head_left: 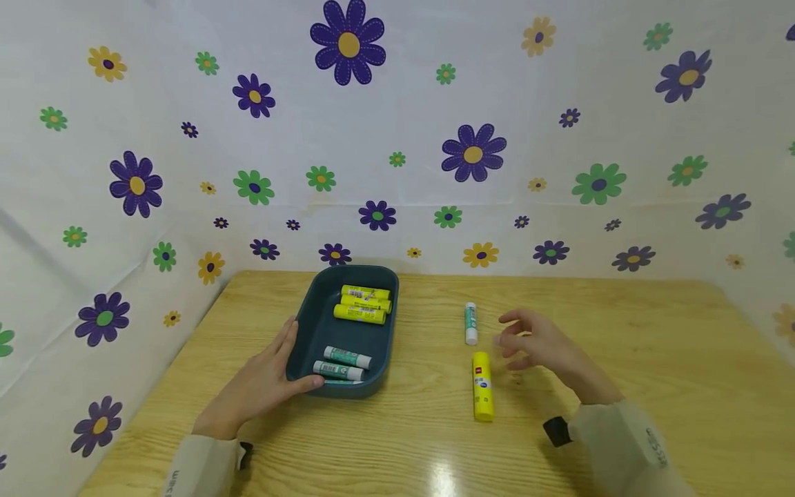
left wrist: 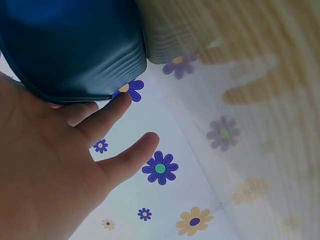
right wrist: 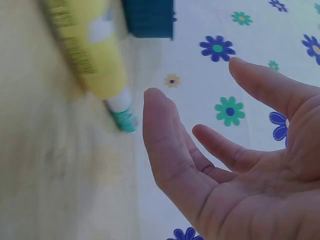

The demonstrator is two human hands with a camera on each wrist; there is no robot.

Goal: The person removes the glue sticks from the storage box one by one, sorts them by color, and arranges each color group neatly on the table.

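My left hand [head_left: 263, 379] rests against the near left corner of a dark teal plastic bin [head_left: 388, 369], thumb at the rim and fingers fairly straight along the outer wall. Inside the bin lie several yellow glue sticks [head_left: 360, 314] toward the back and several white-and-green glue sticks [head_left: 338, 371] in front. My right hand [head_left: 537, 343] hovers over the table with loosely bent fingers, holding nothing. Just left of its fingertips are a small white-and-green glue stick [head_left: 471, 323] and, nearer me, a larger yellow glue stick [head_left: 482, 386]. Both lie lengthwise on the wood.
The wooden table [head_left: 658, 359] extends to the right of my right hand. A white cloth [head_left: 410, 90] printed with flowers hangs behind the table and along its sides. Black straps [head_left: 557, 431] show at both wrists.
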